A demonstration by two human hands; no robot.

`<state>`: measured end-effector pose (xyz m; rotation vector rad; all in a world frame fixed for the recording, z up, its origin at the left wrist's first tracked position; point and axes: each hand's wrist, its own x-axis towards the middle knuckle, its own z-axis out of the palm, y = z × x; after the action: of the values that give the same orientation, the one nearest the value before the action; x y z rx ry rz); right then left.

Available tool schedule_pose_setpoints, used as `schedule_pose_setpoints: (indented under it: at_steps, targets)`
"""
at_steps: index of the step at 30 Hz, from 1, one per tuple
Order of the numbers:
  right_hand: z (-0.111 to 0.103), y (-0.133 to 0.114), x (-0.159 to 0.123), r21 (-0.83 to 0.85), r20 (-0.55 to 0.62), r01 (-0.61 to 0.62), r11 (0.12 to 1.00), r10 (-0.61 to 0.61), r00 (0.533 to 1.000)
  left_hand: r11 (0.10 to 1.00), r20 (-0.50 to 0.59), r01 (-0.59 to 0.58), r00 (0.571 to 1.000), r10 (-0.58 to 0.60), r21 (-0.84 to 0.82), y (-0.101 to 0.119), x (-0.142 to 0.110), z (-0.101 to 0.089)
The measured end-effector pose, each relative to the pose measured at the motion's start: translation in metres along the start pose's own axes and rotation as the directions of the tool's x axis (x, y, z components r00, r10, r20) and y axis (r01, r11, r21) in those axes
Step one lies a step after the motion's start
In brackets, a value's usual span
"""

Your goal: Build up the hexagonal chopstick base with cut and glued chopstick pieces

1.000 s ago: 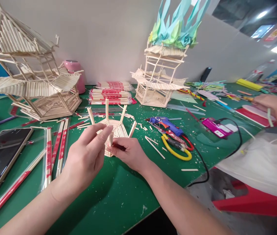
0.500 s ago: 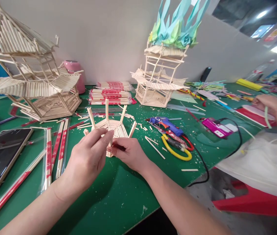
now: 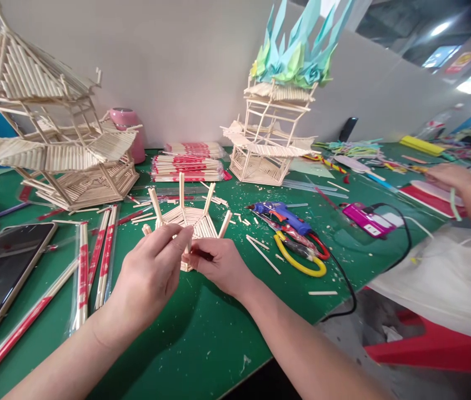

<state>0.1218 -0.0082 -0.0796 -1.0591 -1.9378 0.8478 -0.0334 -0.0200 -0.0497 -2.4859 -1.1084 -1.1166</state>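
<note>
A small hexagonal base of wooden sticks (image 3: 196, 218) lies on the green table (image 3: 202, 333), with several upright posts rising from its corners. My left hand (image 3: 148, 278) pinches a short upright stick at the base's near edge with thumb and fingers. My right hand (image 3: 219, 264) is closed against the same near edge, fingertips meeting my left hand's. The stick itself is mostly hidden between the fingers.
A large stick pagoda (image 3: 52, 144) stands at left, a second one with paper cranes (image 3: 272, 133) behind. Wrapped chopsticks (image 3: 94, 255), a phone (image 3: 2, 272), a blue glue gun (image 3: 281, 214), yellow pliers (image 3: 297, 258) and loose sticks lie about. Another person's hand (image 3: 456, 180) works at right.
The view tilted slightly down. My left hand's fingers have closed in and lowered a little toward the base's near edge. My right hand has stayed put.
</note>
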Motion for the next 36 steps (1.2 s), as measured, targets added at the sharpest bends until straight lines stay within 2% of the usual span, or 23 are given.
schedule_pose_setpoints:
  at_steps: [15,22,30,33,36]
  targets:
    - [0.0011,-0.0009,-0.0014,0.003,-0.011,-0.008,1.000,0.008,1.000,1.000,0.030,0.001,1.000,0.000,-0.019,-0.0011,-0.0016,-0.0003]
    - [-0.0025,-0.0050,-0.0044,0.120,-0.007,-0.052,0.991,0.054,0.999,1.000,0.028,0.002,1.000,-0.001,-0.014,-0.0007,-0.0014,-0.0008]
    - [-0.0048,-0.0060,-0.0078,0.130,-0.221,0.046,0.990,-0.016,0.975,1.000,0.024,-0.007,1.000,0.007,-0.017,0.0011,-0.0012,-0.0010]
    - [-0.0049,-0.0062,-0.0096,0.110,-0.257,0.056,0.992,-0.026,0.966,1.000,0.028,0.002,1.000,-0.002,-0.019,0.0009,-0.0011,-0.0006]
    - [-0.0038,-0.0063,-0.0099,0.088,-0.245,0.059,0.994,-0.036,0.969,1.000,0.033,0.002,0.999,-0.002,-0.018,0.0004,-0.0004,-0.0001]
